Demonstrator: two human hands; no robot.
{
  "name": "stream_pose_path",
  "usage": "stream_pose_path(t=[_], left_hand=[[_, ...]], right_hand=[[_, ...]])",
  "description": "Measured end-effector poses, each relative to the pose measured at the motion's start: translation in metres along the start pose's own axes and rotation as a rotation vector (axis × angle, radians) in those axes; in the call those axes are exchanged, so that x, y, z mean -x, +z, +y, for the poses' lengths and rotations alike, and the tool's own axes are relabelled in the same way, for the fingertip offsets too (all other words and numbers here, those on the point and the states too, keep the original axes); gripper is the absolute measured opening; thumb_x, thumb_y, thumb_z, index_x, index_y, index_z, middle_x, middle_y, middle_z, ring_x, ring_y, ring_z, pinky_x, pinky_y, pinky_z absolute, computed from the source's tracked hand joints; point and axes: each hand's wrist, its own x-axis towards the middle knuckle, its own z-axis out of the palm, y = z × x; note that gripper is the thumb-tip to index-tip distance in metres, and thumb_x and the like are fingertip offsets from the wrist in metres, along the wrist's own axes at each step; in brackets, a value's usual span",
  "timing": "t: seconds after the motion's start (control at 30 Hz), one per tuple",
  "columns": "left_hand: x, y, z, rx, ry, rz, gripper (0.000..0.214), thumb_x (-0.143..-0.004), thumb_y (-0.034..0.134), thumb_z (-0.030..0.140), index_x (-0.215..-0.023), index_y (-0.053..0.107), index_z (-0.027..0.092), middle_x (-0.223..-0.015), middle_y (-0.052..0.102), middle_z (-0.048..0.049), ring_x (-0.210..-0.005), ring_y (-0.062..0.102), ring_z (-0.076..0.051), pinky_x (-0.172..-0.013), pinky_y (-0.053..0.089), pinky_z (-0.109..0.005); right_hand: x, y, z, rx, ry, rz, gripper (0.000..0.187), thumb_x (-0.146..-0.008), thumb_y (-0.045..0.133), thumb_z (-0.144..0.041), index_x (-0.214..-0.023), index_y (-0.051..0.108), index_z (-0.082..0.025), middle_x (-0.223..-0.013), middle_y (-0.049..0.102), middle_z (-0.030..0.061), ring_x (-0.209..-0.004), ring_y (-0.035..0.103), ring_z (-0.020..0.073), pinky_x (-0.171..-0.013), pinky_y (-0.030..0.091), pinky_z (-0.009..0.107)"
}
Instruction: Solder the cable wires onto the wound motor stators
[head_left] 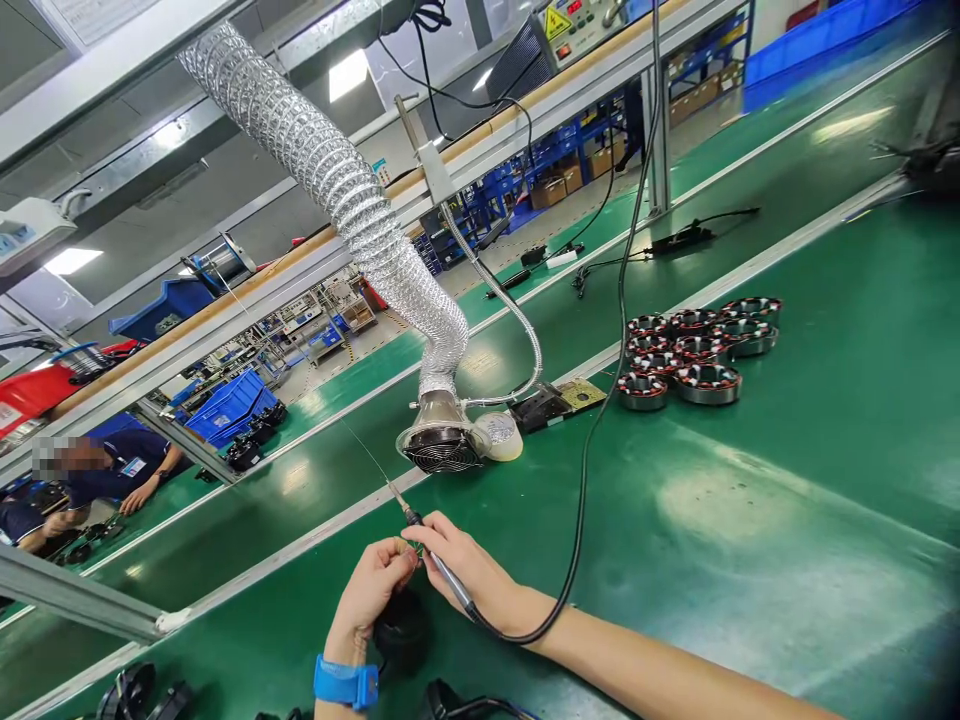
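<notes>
My right hand is closed around a soldering iron held like a pen, its tip pointing up and left. A black cable runs from the iron up across the table. My left hand, with a blue wrist strap, is closed on a black round part held just below the iron, fingertips pinching at its top. A thin solder wire stretches up and left from the iron's tip.
A silver flexible fume duct ends in a grilled hood just beyond my hands. Several wound stator rings lie at the right on the green mat. A holder stand sits by the hood. Another person works at the far left.
</notes>
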Motion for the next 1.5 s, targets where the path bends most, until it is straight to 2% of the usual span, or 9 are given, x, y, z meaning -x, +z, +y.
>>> stream_pose_path(t=[0.2,0.47,0.57,0.67,0.87,1.13,1.3,1.4,1.5], left_hand=[[-0.001,0.001,0.000,0.053,-0.032,0.029,0.059,-0.062,0.088,0.069,-0.071,0.057,0.020,-0.052,0.036,0.0102,-0.053,0.023,-0.007,-0.057,0.015,-0.028],[0.003,0.001,0.007,0.022,-0.049,0.018,0.062,-0.062,0.088,0.073,-0.070,0.058,0.019,-0.053,0.037,0.0094,-0.054,0.025,-0.007,-0.058,0.016,-0.027],[0.004,0.001,0.009,0.011,-0.057,0.015,0.066,-0.060,0.087,0.077,-0.069,0.056,0.020,-0.053,0.035,0.0099,-0.054,0.023,-0.007,-0.058,0.015,-0.028],[0.004,0.001,0.009,-0.004,-0.067,0.010,0.070,-0.058,0.086,0.081,-0.072,0.058,0.019,-0.054,0.036,0.0094,-0.055,0.024,-0.008,-0.059,0.014,-0.029],[0.005,0.006,0.009,-0.051,-0.043,-0.003,0.068,-0.062,0.084,0.081,-0.073,0.059,0.018,-0.056,0.034,0.0093,-0.058,0.023,-0.009,-0.061,0.013,-0.030],[0.003,0.006,0.005,-0.078,-0.014,-0.009,0.066,-0.068,0.081,0.080,-0.073,0.058,0.018,-0.060,0.038,0.0077,-0.061,0.026,-0.010,-0.063,0.016,-0.030],[0.010,0.006,0.014,-0.088,-0.028,-0.009,0.059,-0.070,0.081,0.072,-0.073,0.062,0.017,-0.060,0.043,0.0061,-0.061,0.031,-0.010,-0.063,0.020,-0.030],[0.012,0.005,0.015,-0.064,-0.040,0.028,0.055,-0.067,0.082,0.067,-0.071,0.065,0.016,-0.061,0.048,0.0043,-0.063,0.035,-0.010,-0.064,0.023,-0.030],[0.010,0.001,0.010,-0.006,-0.083,0.029,0.053,-0.064,0.087,0.063,-0.072,0.068,0.015,-0.059,0.049,0.0044,-0.062,0.035,-0.009,-0.063,0.022,-0.029]], right_hand=[[0.004,-0.007,-0.001,-0.006,0.018,0.023,0.055,-0.088,0.048,0.000,-0.134,0.064,-0.026,-0.110,0.063,0.0054,-0.088,0.064,0.0145,-0.080,0.055,0.026],[0.003,-0.006,0.003,-0.053,0.121,0.063,0.052,-0.091,0.052,-0.003,-0.137,0.061,-0.026,-0.112,0.062,0.0051,-0.087,0.066,0.0139,-0.083,0.059,0.028],[0.008,-0.010,0.001,-0.032,0.158,0.065,0.056,-0.086,0.064,-0.006,-0.137,0.063,-0.028,-0.116,0.064,0.0063,-0.102,0.066,0.0209,-0.094,0.060,0.038],[0.015,-0.013,0.001,-0.026,0.193,0.066,0.071,-0.078,0.077,-0.007,-0.143,0.062,-0.030,-0.129,0.064,0.0090,-0.120,0.064,0.0281,-0.107,0.056,0.048],[0.019,-0.008,0.007,-0.076,0.198,0.025,0.074,-0.079,0.066,0.001,-0.147,0.057,-0.027,-0.131,0.063,0.0092,-0.114,0.069,0.0213,-0.102,0.059,0.038],[0.013,-0.007,0.008,-0.065,0.139,0.008,0.069,-0.082,0.068,-0.003,-0.146,0.058,-0.027,-0.129,0.066,0.0079,-0.110,0.072,0.0191,-0.099,0.061,0.035],[0.018,-0.009,0.010,-0.110,0.125,0.055,0.054,-0.090,0.067,-0.013,-0.142,0.062,-0.026,-0.126,0.069,0.0093,-0.110,0.071,0.0209,-0.098,0.061,0.037],[0.019,-0.011,0.009,-0.160,0.145,0.084,0.048,-0.095,0.071,-0.026,-0.142,0.065,-0.028,-0.128,0.070,0.0097,-0.117,0.069,0.0254,-0.104,0.058,0.044],[0.013,-0.024,-0.002,-0.049,0.075,0.190,0.032,-0.100,0.070,-0.036,-0.131,0.071,-0.029,-0.113,0.076,0.0049,-0.100,0.074,0.0210,-0.091,0.059,0.035]])
